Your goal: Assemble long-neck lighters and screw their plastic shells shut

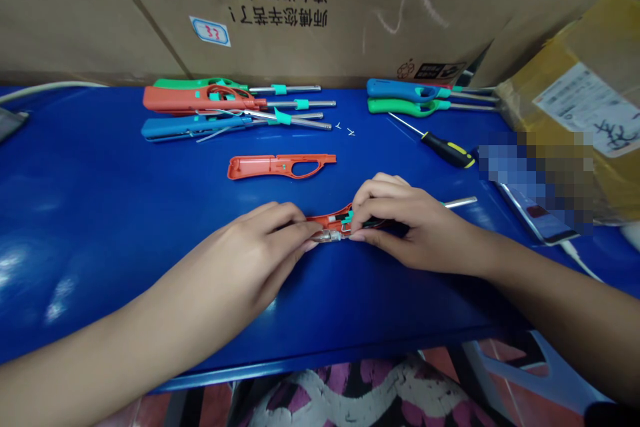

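An opened orange long-neck lighter [324, 220] lies between my hands near the middle of the table. Green and black inner parts show in its shell, and its metal tube [461, 202] sticks out beyond my right hand. My left hand [250, 247] is closed, thumb and fingers pinching a clear fuel tank [327, 236] at the shell's near side. With fingers bent over the shell, my right hand [400, 220] grips the lighter by the tank's valve end; its fingertips partly hide the parts. A loose orange shell half [260, 166] lies just beyond.
Several lighters, including an orange one [195, 99], lie at the back left. A blue lighter [395, 88] and a green lighter [400, 106] lie back right. Nearby are a screwdriver [447, 149], a partly blurred phone [535, 214] and a taped carton [565, 80]. A cardboard wall [280, 47] stands behind.
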Demonstrator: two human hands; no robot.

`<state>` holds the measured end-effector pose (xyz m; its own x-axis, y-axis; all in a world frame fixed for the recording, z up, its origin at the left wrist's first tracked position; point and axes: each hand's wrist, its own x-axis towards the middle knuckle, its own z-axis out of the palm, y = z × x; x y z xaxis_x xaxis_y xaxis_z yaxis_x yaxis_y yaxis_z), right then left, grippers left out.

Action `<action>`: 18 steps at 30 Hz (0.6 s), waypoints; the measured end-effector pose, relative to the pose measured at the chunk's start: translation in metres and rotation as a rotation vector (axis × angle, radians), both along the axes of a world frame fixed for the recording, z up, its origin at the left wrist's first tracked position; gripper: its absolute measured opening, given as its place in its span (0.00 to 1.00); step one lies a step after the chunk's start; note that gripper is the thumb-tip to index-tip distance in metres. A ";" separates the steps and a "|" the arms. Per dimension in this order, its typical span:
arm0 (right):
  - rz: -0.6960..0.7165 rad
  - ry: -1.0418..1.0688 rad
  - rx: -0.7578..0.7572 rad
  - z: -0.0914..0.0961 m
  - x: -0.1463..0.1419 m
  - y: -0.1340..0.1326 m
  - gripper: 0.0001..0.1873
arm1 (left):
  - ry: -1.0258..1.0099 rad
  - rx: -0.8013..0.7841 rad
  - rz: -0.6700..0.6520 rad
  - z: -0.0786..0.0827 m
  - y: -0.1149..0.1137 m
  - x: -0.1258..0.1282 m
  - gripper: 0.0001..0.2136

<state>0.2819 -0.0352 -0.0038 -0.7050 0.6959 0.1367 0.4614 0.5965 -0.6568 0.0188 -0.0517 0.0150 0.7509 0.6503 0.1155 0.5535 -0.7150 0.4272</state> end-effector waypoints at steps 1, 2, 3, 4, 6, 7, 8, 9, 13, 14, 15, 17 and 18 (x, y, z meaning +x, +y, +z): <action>-0.001 0.001 0.001 0.000 0.000 0.000 0.05 | -0.002 -0.004 0.002 0.000 0.000 0.000 0.17; -0.001 0.002 0.002 0.000 0.000 0.000 0.05 | -0.005 -0.010 0.005 0.000 0.000 0.000 0.17; -0.001 0.005 0.003 0.000 0.000 0.000 0.05 | -0.007 -0.015 0.008 0.001 0.001 0.000 0.17; 0.000 0.005 0.002 0.000 0.000 0.000 0.05 | -0.006 -0.019 0.009 0.001 0.001 0.000 0.17; 0.001 0.006 0.001 0.000 0.000 0.000 0.05 | -0.001 -0.024 0.009 0.001 0.001 0.000 0.17; 0.001 0.006 0.000 0.000 0.000 0.000 0.05 | 0.002 -0.025 0.009 0.002 0.000 0.000 0.17; 0.000 0.006 0.001 0.000 0.000 0.000 0.05 | 0.005 -0.024 0.011 0.002 0.000 0.000 0.18; 0.001 0.007 0.001 0.000 0.000 0.000 0.04 | 0.006 -0.023 0.012 0.002 0.000 0.000 0.18; 0.005 0.011 0.000 0.000 0.001 0.000 0.04 | 0.003 -0.014 0.013 0.002 0.000 0.001 0.18; 0.004 0.011 0.000 0.000 0.001 0.000 0.04 | 0.003 -0.011 0.012 0.002 0.000 0.002 0.18; 0.003 0.010 0.001 0.000 0.001 0.000 0.04 | 0.004 -0.009 0.011 0.002 -0.001 0.002 0.18; 0.003 0.009 -0.001 0.000 0.001 0.000 0.04 | 0.004 -0.006 0.007 0.001 -0.001 0.002 0.18; 0.003 0.009 -0.001 0.000 0.000 0.000 0.04 | 0.006 -0.008 0.005 0.001 -0.001 0.002 0.18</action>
